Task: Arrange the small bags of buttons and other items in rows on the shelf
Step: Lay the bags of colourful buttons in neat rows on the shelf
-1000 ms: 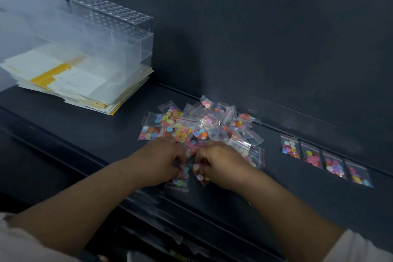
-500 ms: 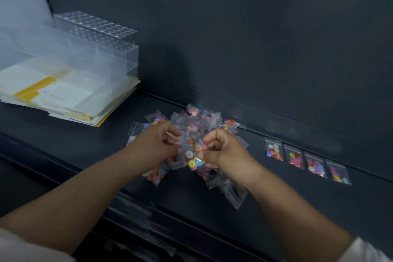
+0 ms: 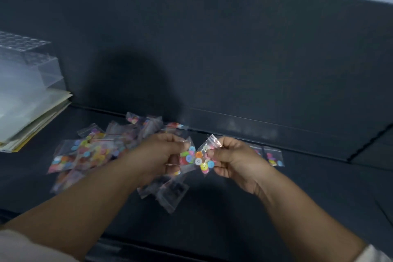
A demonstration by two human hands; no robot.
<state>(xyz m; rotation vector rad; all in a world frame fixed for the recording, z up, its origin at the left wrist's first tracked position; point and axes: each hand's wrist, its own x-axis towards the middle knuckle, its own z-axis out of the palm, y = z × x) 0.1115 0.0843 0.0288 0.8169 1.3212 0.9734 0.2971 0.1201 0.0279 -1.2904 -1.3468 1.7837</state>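
Above the dark shelf [image 3: 308,193], left hand [image 3: 161,155] grips just-lifted clear plastic button bags [image 3: 187,158], right hand [image 3: 232,160] pinches one bag [image 3: 205,165] to place.

Plain charcoal: shelf [image 3: 297,198] and back panel [image 3: 234,59]. Loose pile of bags [image 3: 89,153]: clear film, red seal strips, buttons pink, yellow, blue, orange. Left of pile: paper stack [image 3: 32,121] cream, yellow edges; clear rack [image 3: 25,49], rows of holes.
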